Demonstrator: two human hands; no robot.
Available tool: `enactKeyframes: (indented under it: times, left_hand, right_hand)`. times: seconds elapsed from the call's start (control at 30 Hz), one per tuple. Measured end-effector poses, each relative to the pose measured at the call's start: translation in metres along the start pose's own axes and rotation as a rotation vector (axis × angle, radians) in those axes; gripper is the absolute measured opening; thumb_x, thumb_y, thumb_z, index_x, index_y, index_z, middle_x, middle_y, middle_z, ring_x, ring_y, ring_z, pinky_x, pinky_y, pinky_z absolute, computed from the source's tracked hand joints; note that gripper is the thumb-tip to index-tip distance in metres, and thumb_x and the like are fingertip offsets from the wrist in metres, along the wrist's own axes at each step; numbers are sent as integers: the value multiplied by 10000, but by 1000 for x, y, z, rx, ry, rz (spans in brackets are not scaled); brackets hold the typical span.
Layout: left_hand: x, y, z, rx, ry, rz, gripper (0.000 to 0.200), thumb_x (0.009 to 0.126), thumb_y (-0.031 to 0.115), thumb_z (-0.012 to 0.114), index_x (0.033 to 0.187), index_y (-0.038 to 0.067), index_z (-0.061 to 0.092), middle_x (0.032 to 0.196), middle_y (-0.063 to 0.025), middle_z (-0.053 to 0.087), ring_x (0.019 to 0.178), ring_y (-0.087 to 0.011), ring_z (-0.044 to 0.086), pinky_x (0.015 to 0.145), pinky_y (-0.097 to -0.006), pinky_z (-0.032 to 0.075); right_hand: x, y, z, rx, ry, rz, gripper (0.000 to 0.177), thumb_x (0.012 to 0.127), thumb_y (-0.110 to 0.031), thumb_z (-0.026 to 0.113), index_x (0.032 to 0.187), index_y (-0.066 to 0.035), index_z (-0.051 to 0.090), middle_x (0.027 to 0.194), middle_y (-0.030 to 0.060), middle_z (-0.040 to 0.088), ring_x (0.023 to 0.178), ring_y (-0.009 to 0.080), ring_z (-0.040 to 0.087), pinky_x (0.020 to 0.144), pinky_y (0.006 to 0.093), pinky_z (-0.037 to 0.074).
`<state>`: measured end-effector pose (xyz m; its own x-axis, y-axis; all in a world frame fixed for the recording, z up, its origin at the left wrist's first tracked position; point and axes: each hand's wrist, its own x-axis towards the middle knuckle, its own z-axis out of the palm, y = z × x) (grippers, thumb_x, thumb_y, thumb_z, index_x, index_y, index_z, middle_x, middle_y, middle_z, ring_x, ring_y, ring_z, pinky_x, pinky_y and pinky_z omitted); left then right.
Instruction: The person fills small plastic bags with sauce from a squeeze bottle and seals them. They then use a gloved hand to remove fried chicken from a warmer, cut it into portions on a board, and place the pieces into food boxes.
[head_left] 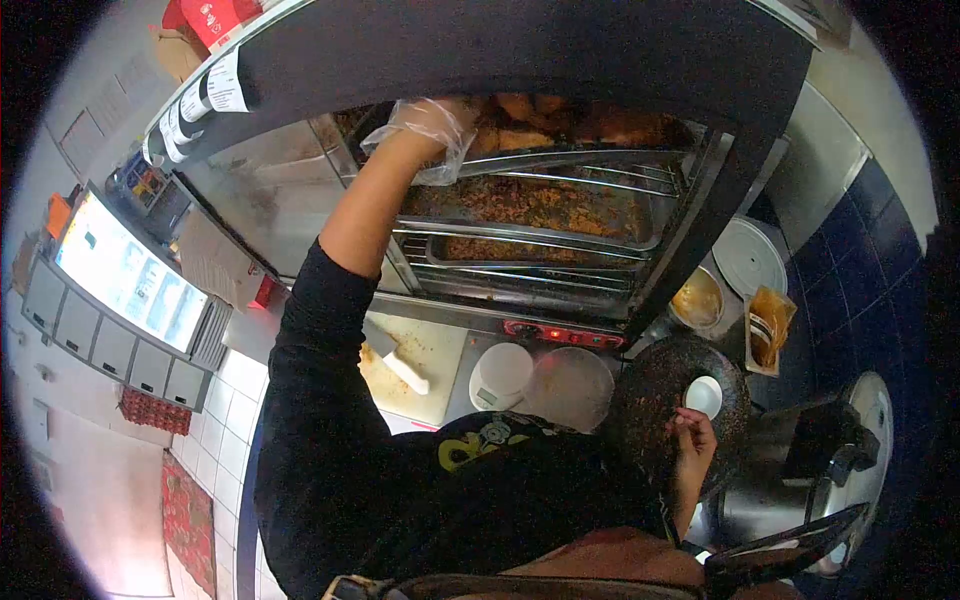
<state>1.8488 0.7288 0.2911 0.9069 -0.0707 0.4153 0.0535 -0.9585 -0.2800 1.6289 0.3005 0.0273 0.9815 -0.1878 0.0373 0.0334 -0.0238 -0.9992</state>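
Note:
My left hand (437,122), in a loose clear plastic glove, reaches into the top of a heated display cabinet (455,312). It is right beside browned roasted pieces (520,137) on the upper rack; its fingers are hidden in the dark interior. Bare and low at the right, my right hand (692,437) has its fingers curled together in a pinch. Its fingertips are at the rim of a small white bowl (704,397), over a large dark speckled round surface (650,400). I cannot tell what the pinch holds.
Crumb-covered trays (540,205) fill lower racks. Below the cabinet are a cutting board (445,350) with a white-handled tool (405,372), a white scale (502,372) and a translucent round lid (570,388). A large metal pot (775,500) and an open tub (697,300) stand right.

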Motion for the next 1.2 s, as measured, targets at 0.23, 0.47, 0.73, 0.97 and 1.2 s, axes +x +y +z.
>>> enactKeyframes:
  times: [0.23, 0.47, 0.73, 0.97, 1.2]
  left_hand:
    - [-1, -11, 4, 125, -16, -98, 532, 902, 319, 424, 1409, 170, 372, 1468, -195, 293, 1342, -349, 309, 1106, -469, 233]
    - [-35, 1, -24, -62, -39, 26, 478, 926, 382, 384, 1337, 155, 474, 1144, -204, 608, 1072, -364, 586, 1015, -463, 379]
    - [-24, 2, 3, -119, 60, 58, 494, 890, 469, 456, 1119, 69, 633, 1113, -220, 619, 1072, -394, 564, 973, -437, 401]
    - [-56, -14, 13, -807, 511, -327, 341, 833, 299, 596, 987, 1, 656, 989, -223, 647, 958, -393, 591, 889, -463, 432]
    - [-44, -29, 38, 34, 419, -449, 474, 858, 437, 542, 964, -7, 667, 934, -252, 638, 922, -380, 591, 839, -458, 440]
  right_hand:
    - [2, -5, -12, -47, -7, -6, 140, 890, -125, 628, 978, -16, 623, 852, 37, 616, 771, 123, 575, 744, 266, 472]
    - [6, 0, -11, -30, 33, 10, 128, 895, -115, 622, 973, -14, 623, 824, 31, 614, 744, 115, 569, 736, 259, 466]
    - [23, -1, -11, -39, -9, -7, 119, 898, -109, 617, 968, -12, 617, 824, 29, 611, 754, 114, 575, 728, 254, 473]
    - [32, 11, -18, -18, -31, -14, 139, 917, -150, 601, 978, -28, 630, 831, 27, 615, 761, 127, 581, 741, 304, 480]
    - [40, 9, -14, -43, -60, -9, 163, 909, -169, 619, 964, -16, 628, 827, 25, 620, 752, 114, 575, 717, 275, 467]
